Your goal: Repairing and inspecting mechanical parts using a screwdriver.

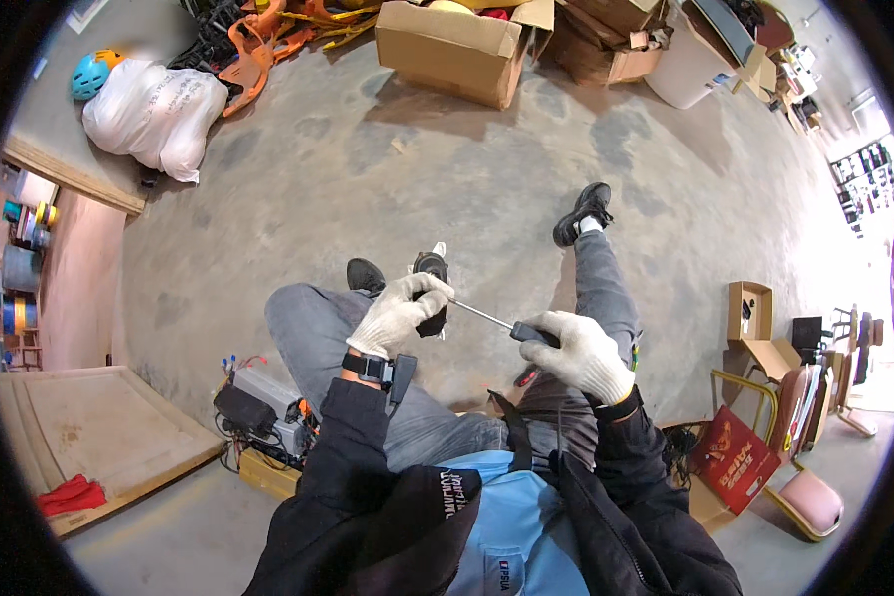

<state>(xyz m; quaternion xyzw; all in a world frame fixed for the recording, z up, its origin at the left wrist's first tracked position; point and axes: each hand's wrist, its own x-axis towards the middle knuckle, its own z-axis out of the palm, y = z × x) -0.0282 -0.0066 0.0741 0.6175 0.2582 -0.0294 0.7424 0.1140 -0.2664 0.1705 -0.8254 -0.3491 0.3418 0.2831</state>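
Observation:
Both my hands wear off-white work gloves and are raised above my lap. My left hand (pixel 400 310) is closed on a small black object (pixel 431 264) with a white piece at its top; the glove hides much of it, so its kind does not show. In my right hand (pixel 578 350) is a screwdriver (pixel 482 315), gripped by its dark handle. Its long metal shaft points left, and the tip ends at my left fingers, against or close to the black object. Below the right hand, a small red and black item (pixel 527 376) lies by my thigh.
Grey power units with wires (pixel 268 407) stand left of my leg. A wooden board (pixel 99 427) bearing a red cloth lies farther left. Ahead are a cardboard box (pixel 452 50), a white bag (pixel 159 114) and orange plastic parts (pixel 253 60). Chairs (pixel 810 502) and an open box (pixel 751 310) stand right.

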